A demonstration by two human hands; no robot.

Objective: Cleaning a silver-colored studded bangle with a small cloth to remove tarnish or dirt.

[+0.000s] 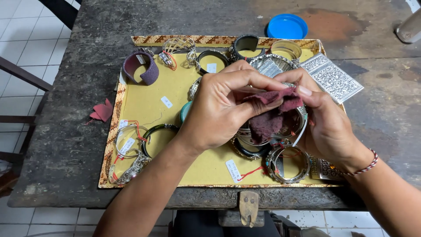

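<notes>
My left hand (221, 109) pinches a dark red cloth (269, 114) between thumb and fingers over the middle of a yellow tray (144, 103). My right hand (322, 120) grips the cloth's other side together with a silver bangle (301, 125) that curves out below the cloth. Both hands hover above several bangles lying on the tray, among them a silver one with a red thread (288, 164) near the front edge and a dark green one (158, 137) to the left.
A purple cuff (141, 68), wire cuffs and dark bangles line the tray's back edge. An embossed silver box (331, 78) sits at the tray's right corner, a blue lid (287, 26) behind it. A red cloth scrap (103, 111) lies on the worn table (66, 145).
</notes>
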